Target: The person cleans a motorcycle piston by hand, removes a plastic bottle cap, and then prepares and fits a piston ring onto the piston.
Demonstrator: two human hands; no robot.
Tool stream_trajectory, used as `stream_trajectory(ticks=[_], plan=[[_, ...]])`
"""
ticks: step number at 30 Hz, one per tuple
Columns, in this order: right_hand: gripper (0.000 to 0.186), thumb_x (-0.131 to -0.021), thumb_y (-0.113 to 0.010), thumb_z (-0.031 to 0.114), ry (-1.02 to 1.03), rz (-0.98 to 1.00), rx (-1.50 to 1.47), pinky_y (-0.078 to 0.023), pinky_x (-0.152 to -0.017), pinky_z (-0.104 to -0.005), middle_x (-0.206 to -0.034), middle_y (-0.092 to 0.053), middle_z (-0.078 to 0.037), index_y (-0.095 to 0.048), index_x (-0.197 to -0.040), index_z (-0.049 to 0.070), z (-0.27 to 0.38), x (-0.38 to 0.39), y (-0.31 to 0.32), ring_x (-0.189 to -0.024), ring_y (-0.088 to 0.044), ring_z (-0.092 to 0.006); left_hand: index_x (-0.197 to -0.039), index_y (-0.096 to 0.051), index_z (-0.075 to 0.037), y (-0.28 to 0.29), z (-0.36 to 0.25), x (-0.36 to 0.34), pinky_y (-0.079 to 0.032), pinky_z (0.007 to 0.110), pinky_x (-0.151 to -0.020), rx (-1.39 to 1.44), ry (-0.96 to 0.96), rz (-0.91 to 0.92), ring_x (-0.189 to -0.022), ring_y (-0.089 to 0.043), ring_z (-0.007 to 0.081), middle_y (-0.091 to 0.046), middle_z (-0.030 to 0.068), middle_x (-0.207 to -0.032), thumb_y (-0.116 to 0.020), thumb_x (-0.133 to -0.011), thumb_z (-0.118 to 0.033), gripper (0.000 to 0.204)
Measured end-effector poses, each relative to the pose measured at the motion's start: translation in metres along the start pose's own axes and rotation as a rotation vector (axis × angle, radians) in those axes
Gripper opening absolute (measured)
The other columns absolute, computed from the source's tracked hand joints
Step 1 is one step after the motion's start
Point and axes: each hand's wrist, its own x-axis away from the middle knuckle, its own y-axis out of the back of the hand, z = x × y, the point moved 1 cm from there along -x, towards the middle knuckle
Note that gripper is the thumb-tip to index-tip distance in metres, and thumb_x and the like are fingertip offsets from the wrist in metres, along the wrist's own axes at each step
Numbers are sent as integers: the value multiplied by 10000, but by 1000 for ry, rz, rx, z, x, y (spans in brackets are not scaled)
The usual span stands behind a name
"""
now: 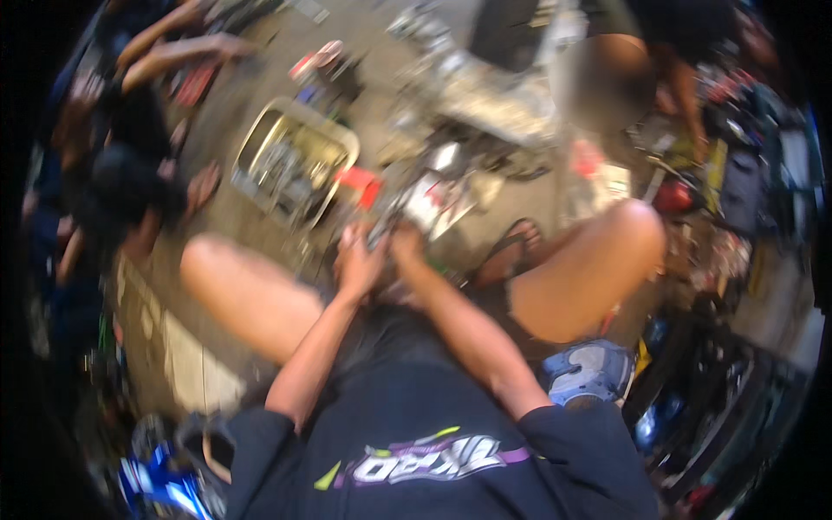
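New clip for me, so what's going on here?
A seated person has the left hand and right hand close together in front of the lap, around a small greyish part too blurred to identify; each hand's grip is unclear. Just beyond, a rectangular tray holds metal parts, with a red object by its near right side. At upper left, another person's arm reaches inward.

We're looking at a dark, short-sleeved T-shirt [416, 390], and across it we get a bold white-lettered print [433, 459] flashed with purple and yellow-green! We've got dark shorts [494, 309] too, and a black strapped sandal [505, 248].
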Motion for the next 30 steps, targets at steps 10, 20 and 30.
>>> stream_trajectory(ticks=[10, 20, 30], plan=[[347, -1013, -495, 154, -188, 210, -131, -478, -905, -349, -1239, -627, -135, -585, -1301, -18, 21, 19, 22, -1100, -587, -226, -1080, -621, 32, -94, 21, -50, -475, 503, -895, 551, 575, -352, -1022, -626, 481, -665, 308, -1028, -498, -1006, -326, 386], [289, -956, -610, 157, -216, 119, 359, -462, -698, -279, -941, -654, -9, -662, -1224, 64, 35, 33, 37, -743, -558, -125, -923, -707, 28, -84, 30, -54, -495, 509, -862, 588, 682, -53, -955, -668, 435, -696, 274, -943, -474, -989, -355, 453], [287, -1003, -507, 204, -405, 54, -298, -476, -888, -350, -1091, -644, -114, -619, -1206, 34, 49, 21, 24, -964, -613, -242, -1326, -483, -15, -85, 2, -4, -424, 515, -968, 682, 239, -70, -1179, -497, 488, -432, 333, -1306, -556, -912, -157, 444]])
